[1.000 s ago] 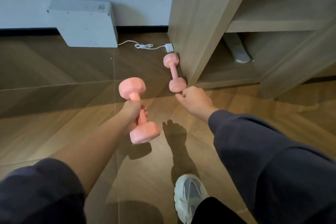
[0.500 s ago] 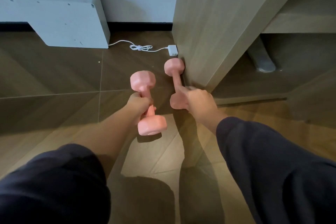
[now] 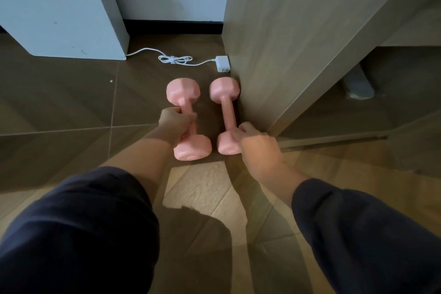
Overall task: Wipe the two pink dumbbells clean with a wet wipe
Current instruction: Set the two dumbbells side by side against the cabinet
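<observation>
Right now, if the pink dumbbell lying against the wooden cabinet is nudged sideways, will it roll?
Probably not far: the pink faceted-head dumbbell has flat-sided ends that should catch on the brown tiled floor, and the wooden cabinet panel blocks its right side. It looks rigid and likely heavy for its size. The right grip curls round its narrow handle.

Both your arms reach forward from the lower frame, forearms bare beyond dark sleeves (image 3: 83, 222). At centre, your left hand (image 3: 176, 124) curls round the handle of the left pink dumbbell (image 3: 183, 89). Your right hand (image 3: 256, 144) closes thumb and fingers on the handle of the right pink dumbbell (image 3: 224, 89).
</observation>
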